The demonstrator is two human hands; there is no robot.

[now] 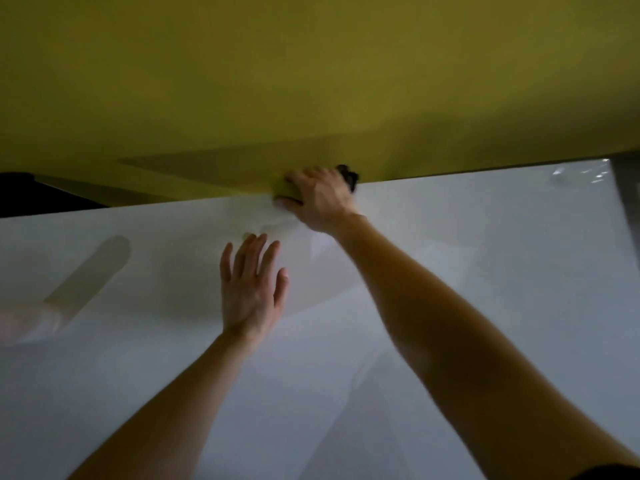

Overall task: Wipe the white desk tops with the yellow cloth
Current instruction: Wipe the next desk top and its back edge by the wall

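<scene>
Yellow cloth (281, 189) in grip of outstretched right hand (320, 201) at desk top (467, 271) edge; left hand (252, 292) flat, released.

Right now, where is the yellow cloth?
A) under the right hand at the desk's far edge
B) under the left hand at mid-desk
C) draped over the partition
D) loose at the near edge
A: the right hand grips the yellow cloth at the far edge of the white desk top, by the yellow partition; the left hand holds nothing.

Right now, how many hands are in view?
2. Left hand spread open over the white desk, mid-frame; right hand holding the yellow cloth at its far edge.
</scene>
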